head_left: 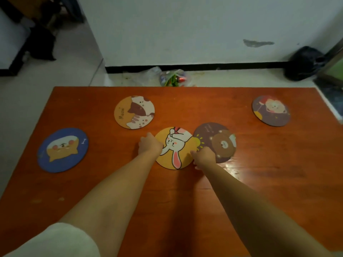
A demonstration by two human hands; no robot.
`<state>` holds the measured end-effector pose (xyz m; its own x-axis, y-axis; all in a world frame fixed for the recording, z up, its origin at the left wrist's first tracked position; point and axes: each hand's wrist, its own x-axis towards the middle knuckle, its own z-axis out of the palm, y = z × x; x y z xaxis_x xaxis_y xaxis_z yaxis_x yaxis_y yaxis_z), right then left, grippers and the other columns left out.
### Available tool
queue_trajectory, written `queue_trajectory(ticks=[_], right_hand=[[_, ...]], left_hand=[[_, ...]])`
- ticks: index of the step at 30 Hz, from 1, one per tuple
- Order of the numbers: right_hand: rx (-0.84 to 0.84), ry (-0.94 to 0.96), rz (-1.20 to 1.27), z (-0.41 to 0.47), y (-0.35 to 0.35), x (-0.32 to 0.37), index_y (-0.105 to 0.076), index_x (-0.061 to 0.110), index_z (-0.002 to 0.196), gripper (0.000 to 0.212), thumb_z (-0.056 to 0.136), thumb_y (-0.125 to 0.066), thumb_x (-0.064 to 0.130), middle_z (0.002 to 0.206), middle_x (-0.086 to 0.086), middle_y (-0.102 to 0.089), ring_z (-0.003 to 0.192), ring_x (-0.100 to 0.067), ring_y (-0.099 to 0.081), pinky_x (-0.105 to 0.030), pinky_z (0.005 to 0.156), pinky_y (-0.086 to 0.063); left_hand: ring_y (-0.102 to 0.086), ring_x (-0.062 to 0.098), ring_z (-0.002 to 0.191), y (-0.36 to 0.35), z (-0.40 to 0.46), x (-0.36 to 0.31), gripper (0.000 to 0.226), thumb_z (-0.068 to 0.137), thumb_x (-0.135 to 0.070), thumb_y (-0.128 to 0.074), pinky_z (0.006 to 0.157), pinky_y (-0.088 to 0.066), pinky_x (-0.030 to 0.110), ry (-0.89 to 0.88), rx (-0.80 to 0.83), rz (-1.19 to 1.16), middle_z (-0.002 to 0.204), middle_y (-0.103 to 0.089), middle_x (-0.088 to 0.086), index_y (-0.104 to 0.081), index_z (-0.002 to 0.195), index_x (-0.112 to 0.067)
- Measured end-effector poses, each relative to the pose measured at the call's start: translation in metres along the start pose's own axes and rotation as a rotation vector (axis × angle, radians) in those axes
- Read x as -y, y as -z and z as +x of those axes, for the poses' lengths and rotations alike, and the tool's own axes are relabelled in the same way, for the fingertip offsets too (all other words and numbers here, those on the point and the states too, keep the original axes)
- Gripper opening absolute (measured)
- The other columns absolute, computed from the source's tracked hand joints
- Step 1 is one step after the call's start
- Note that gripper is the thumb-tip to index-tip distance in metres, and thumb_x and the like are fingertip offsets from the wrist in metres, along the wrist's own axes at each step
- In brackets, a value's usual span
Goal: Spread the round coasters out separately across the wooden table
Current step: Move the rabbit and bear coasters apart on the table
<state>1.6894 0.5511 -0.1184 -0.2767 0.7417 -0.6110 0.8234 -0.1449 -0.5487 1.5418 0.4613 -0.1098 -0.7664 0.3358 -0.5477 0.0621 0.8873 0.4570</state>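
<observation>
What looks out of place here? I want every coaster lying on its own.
The rabbit coaster and the bear coaster overlap mid-table, rabbit edge on top. The left hand and right hand rest at their edges. The cat coaster, blue coaster and purple coaster lie apart.

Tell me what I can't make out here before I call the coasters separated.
- Head view: whether the rabbit coaster overlaps or only touches the bear coaster; the right hand covers part of the seam.
- Left hand: its fingertips hide the rabbit coaster's left rim, so grip is unclear.
- Small lettering on the bear coaster: too blurred.
- Table near edge: cut off by the frame.
</observation>
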Motion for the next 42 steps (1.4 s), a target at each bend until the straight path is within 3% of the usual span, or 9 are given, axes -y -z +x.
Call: queue_trajectory(ticks=[2,4,6,12,16,25,31,37,42], right_hand=[[0.001,0.010,0.004,0.002,0.000,-0.001,-0.053,0.000,0.073,0.026,0.092,-0.056,0.017,0.062,-0.015,-0.056,0.054,-0.029,-0.055,-0.056,0.077,-0.059],[-0.012,0.056,-0.018,0.002,0.001,-0.002,-0.046,0.007,0.064,0.030,0.092,-0.055,0.014,0.055,-0.011,-0.050,0.057,-0.031,-0.056,-0.057,0.076,-0.058],[-0.021,0.097,-0.024,-0.003,0.003,-0.001,-0.040,0.011,0.066,0.029,0.092,-0.054,0.013,0.058,-0.010,-0.047,0.060,-0.031,-0.056,-0.058,0.077,-0.057],[-0.019,0.132,0.045,-0.042,0.001,0.007,-0.039,0.018,0.068,0.031,0.093,-0.055,0.010,0.075,-0.010,-0.051,0.061,-0.022,-0.052,-0.045,0.073,-0.058],[0.029,0.160,0.106,-0.080,-0.017,0.006,-0.041,0.016,0.066,0.032,0.092,-0.058,0.010,0.072,-0.007,-0.048,0.073,-0.028,-0.053,-0.041,0.071,-0.056],[0.135,0.148,0.045,-0.153,-0.101,-0.021,-0.039,0.018,0.067,0.033,0.093,-0.058,0.014,0.072,-0.006,-0.050,0.075,-0.027,-0.054,-0.036,0.060,-0.050],[0.108,0.165,-0.034,-0.167,-0.126,-0.034,-0.039,0.020,0.066,0.034,0.093,-0.059,0.015,0.069,-0.007,-0.051,0.074,-0.028,-0.055,-0.036,0.060,-0.049],[0.002,0.243,-0.230,-0.167,-0.135,-0.045,-0.038,0.025,0.065,0.033,0.089,-0.060,0.020,0.065,0.003,-0.047,0.056,-0.012,-0.042,-0.026,0.045,-0.030],[-0.037,0.289,-0.394,-0.167,-0.137,-0.048,-0.043,0.017,0.080,0.017,0.088,-0.056,0.024,0.071,0.000,-0.049,0.070,-0.024,-0.048,-0.030,0.050,-0.033]], left_hand=[[-0.056,0.035,0.119,0.000,0.002,0.001,0.046,0.085,-0.019,-0.067,0.094,-0.052,0.044,0.028,-0.008,-0.064,0.132,-0.057,0.016,-0.054,0.126,-0.004],[-0.062,0.031,0.097,0.003,0.002,0.005,0.014,0.084,-0.014,-0.068,0.076,-0.051,0.037,0.022,-0.014,-0.152,0.106,-0.065,0.012,-0.064,0.093,-0.003],[-0.059,0.029,0.083,0.007,-0.003,0.011,0.018,0.085,-0.008,-0.062,0.068,-0.045,0.034,0.011,-0.025,-0.219,0.084,-0.062,0.008,-0.057,0.068,-0.009],[-0.062,0.034,0.104,0.032,-0.030,0.047,0.009,0.087,-0.008,-0.057,0.092,-0.055,0.044,0.032,0.002,-0.450,0.115,-0.065,0.018,-0.054,0.094,-0.012],[-0.058,0.026,0.091,0.057,-0.053,0.091,0.008,0.092,-0.007,-0.055,0.075,-0.053,0.036,0.015,0.031,-0.511,0.115,-0.063,0.017,-0.054,0.099,-0.010],[-0.057,0.024,0.095,0.092,-0.100,0.214,0.005,0.093,-0.007,-0.057,0.061,-0.051,0.026,0.056,0.105,-0.486,0.107,-0.059,0.013,-0.054,0.096,-0.007],[-0.055,0.024,0.086,0.082,-0.105,0.245,0.020,0.089,-0.010,-0.061,0.076,-0.052,0.040,-0.001,0.023,-0.301,0.088,-0.058,0.008,-0.049,0.073,-0.015],[-0.043,0.015,0.061,0.068,-0.103,0.249,0.031,0.088,-0.014,-0.060,0.053,-0.033,0.028,-0.083,-0.075,-0.065,0.067,-0.045,-0.002,-0.039,0.066,-0.021],[-0.060,0.027,0.097,0.064,-0.105,0.251,0.022,0.088,-0.029,-0.063,0.074,-0.049,0.038,-0.136,-0.097,0.157,0.098,-0.061,0.008,-0.055,0.097,-0.012]])
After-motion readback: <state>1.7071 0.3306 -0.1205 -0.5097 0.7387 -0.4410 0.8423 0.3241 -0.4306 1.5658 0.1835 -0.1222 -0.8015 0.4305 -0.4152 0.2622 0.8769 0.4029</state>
